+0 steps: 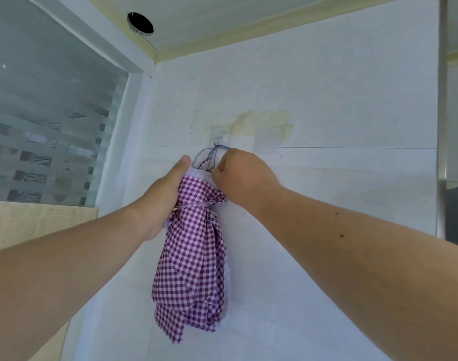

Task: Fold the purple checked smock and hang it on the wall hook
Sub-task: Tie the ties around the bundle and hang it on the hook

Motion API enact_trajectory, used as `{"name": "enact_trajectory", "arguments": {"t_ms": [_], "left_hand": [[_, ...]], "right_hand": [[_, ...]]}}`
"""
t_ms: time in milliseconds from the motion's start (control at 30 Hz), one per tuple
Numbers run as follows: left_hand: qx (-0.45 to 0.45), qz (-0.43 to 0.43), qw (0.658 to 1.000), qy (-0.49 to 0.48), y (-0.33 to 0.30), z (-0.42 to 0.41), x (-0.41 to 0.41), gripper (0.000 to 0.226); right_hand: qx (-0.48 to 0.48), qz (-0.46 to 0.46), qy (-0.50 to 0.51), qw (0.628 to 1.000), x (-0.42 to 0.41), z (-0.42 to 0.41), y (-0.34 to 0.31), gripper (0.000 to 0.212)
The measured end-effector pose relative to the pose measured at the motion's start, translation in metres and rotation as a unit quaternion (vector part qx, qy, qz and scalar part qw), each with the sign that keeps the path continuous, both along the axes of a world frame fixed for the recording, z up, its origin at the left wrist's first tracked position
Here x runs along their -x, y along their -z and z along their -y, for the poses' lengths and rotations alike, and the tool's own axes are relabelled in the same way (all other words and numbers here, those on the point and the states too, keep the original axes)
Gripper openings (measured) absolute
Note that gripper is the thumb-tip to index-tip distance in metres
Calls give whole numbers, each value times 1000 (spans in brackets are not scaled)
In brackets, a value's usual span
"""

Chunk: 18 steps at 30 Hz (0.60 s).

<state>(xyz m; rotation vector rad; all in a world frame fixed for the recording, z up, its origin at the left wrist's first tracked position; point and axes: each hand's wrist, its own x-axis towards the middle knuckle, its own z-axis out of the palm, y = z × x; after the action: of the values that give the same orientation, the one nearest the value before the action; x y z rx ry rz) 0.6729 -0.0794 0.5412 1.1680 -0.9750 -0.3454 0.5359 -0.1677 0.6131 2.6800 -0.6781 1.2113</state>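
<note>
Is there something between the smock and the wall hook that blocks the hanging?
Nothing visible blocks it. The purple checked smock hangs bundled just below the wall hook, and its thin cords already reach up to the hook. The left hand and right hand hold the bundle's top from the sides.

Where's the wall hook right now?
In the head view, the wall hook sits mid-frame on the tiled wall, just above the right hand and the smock.
</note>
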Motion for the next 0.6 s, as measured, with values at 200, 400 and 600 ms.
{"name": "enact_trajectory", "arguments": {"t_ms": [200, 400, 600], "left_hand": [[6, 28, 1000, 1, 33, -5, 8, 47], [35, -32, 998, 48, 32, -10, 13, 49], [-14, -63, 990, 122, 43, -14, 19, 61]], "right_hand": [[-22, 12, 4, 1000, 5, -1, 17, 22], [-129, 49, -62, 989, 10, -9, 16, 42], [-364, -35, -137, 921, -3, -6, 27, 61]]}}
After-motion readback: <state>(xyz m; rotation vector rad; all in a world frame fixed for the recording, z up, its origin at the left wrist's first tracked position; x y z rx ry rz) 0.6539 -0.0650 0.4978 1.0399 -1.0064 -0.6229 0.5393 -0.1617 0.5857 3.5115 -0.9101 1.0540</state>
